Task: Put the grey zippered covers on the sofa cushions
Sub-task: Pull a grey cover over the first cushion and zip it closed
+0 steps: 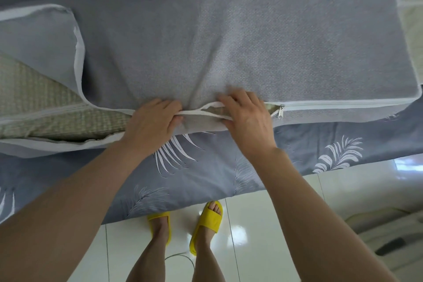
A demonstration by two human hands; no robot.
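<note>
A long sofa cushion lies across the view, mostly inside a grey textured cover [263, 43]. Its green-checked inner cushion [41, 103] still shows at the left, where the cover hangs loose. The white zipper runs along the near edge; its metal pull [280, 112] sits right of centre, and the zipper is shut from there to the right. My left hand [153, 121] pinches the two white zipper edges together. Just left of the pull, my right hand [247, 114] grips the upper edge of the opening.
The cushion rests on a grey sheet with white leaf prints [206, 167] that hangs over the near edge. A second pale cushion [412, 30] shows at far right. Below are glossy white floor tiles [251, 236] and my feet in yellow slippers [209, 224].
</note>
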